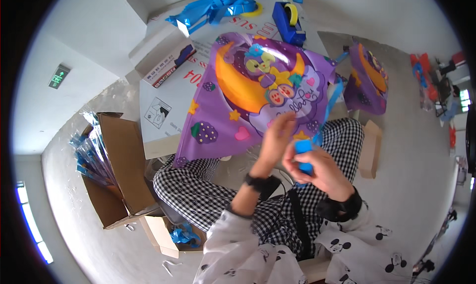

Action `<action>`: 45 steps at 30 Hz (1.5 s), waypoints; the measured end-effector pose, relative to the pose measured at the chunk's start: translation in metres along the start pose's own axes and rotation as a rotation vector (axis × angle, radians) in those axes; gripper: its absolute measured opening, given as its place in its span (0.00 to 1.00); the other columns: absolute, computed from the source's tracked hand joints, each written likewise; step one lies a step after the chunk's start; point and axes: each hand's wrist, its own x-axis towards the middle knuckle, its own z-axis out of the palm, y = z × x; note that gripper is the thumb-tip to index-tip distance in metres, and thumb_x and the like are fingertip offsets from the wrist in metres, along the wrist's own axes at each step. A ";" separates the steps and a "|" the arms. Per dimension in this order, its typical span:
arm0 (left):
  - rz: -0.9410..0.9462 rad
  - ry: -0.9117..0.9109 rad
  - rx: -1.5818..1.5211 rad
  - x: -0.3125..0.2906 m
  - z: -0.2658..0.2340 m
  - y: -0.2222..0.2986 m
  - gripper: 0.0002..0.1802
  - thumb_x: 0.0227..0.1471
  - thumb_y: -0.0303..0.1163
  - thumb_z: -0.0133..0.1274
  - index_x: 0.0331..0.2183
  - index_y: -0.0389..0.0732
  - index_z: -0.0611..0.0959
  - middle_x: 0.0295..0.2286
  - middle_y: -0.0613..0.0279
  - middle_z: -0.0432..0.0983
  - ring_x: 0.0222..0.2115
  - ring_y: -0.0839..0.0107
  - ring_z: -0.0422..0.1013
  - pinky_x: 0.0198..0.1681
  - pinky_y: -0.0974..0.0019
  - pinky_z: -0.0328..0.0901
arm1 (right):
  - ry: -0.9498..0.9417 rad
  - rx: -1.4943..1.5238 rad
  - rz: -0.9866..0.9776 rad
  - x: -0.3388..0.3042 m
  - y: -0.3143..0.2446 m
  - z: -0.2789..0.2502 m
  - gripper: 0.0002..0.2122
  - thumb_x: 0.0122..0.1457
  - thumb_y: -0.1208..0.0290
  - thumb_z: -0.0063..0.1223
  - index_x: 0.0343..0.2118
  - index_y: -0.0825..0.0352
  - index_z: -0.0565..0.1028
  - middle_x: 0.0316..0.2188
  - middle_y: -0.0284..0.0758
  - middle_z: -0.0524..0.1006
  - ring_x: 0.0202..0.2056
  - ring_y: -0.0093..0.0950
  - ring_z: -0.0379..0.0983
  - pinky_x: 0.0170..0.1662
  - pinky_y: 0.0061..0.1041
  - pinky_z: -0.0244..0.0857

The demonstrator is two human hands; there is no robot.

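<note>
"Purple, glossy, moon-printed sheet (258, 98): where is it lying?"

"It is lying across the near edge of the pale, red-lettered tabletop (176, 93), above the black-and-white checked trousers (193, 190)."

"And what are the fingers doing?"

"The bare right hand (320, 167) is gripping a small, bright blue bundle (303, 157) between thumb and bent fingers. The bare left hand (277, 135) is overlapping the sheet's lower edge; its fingers are showing blurred, so whether they are pinching it or just hovering, nobody can tell."
</note>
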 end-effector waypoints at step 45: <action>-0.294 0.334 -0.874 -0.171 -0.087 0.077 0.10 0.58 0.34 0.46 0.31 0.38 0.76 0.32 0.58 0.75 0.30 0.67 0.72 0.37 0.61 0.69 | -0.298 -0.229 -0.024 0.022 0.075 0.034 0.03 0.64 0.78 0.49 0.39 0.69 0.70 0.37 0.51 0.79 0.30 0.32 0.81 0.28 0.24 0.74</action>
